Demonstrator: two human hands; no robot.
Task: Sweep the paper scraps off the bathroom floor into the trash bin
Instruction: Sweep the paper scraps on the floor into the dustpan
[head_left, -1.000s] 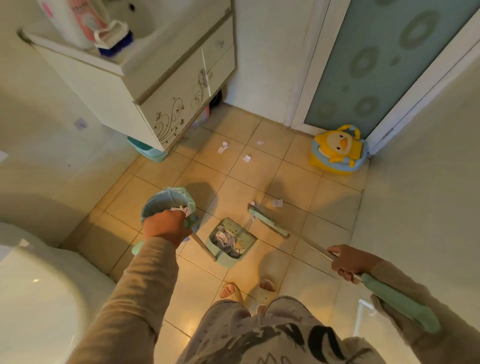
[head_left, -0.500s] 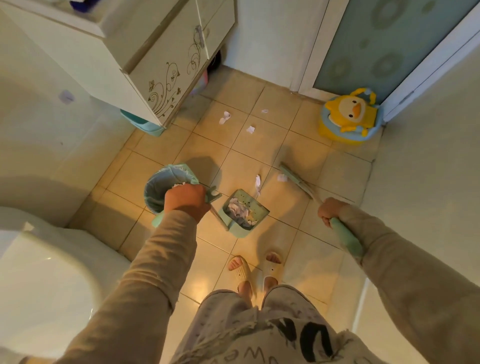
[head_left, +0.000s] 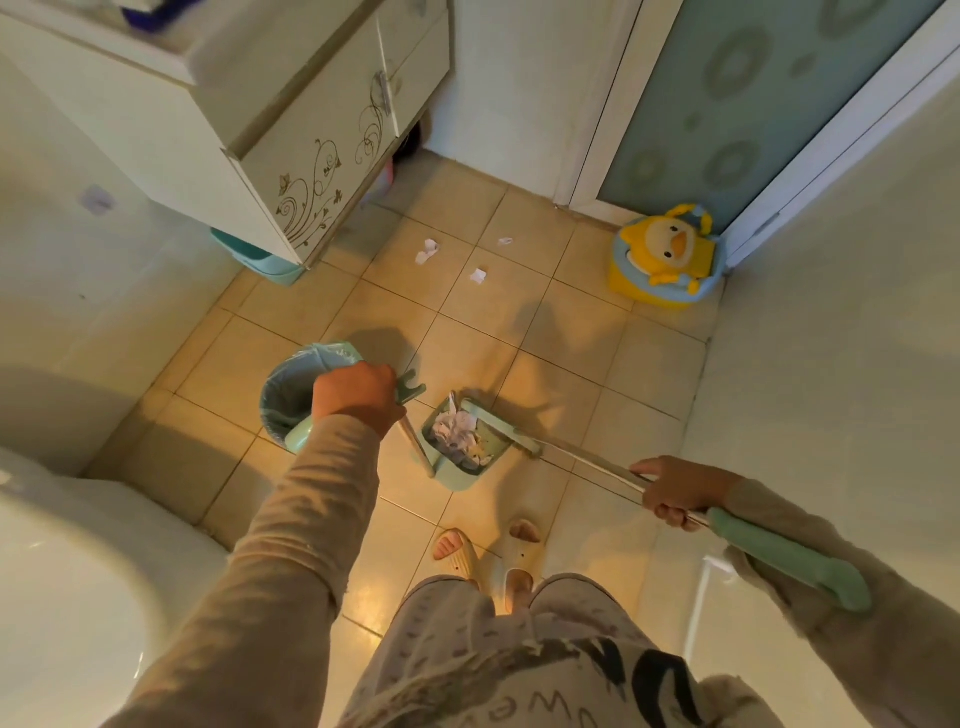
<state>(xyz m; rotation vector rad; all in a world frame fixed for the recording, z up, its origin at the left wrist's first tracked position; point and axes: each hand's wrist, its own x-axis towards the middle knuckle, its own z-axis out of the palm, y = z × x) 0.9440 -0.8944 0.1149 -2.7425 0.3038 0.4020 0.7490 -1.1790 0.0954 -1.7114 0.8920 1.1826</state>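
Note:
My left hand (head_left: 358, 397) grips the top of the green dustpan handle, in front of the lined green trash bin (head_left: 291, 395). The dustpan (head_left: 460, 449) rests on the tile floor and holds a pile of white paper scraps (head_left: 456, 428). My right hand (head_left: 675, 491) is closed around the metal shaft of the broom, whose green head (head_left: 501, 426) lies against the dustpan's open edge. Three loose scraps (head_left: 427, 252) (head_left: 478, 275) (head_left: 505, 241) lie farther off on the floor, near the cabinet.
A white vanity cabinet (head_left: 311, 171) stands at upper left, with a teal basin (head_left: 254, 260) under it. A yellow duck potty (head_left: 667, 257) sits by the frosted door (head_left: 753, 98). The toilet (head_left: 67, 597) fills the lower left. My slippered feet (head_left: 488, 556) stand behind the dustpan.
The broom head swept from the open floor to the dustpan's edge, carrying scraps onto the pan. My right hand moved lower and rightward in the frame. My left hand kept hold of the dustpan handle.

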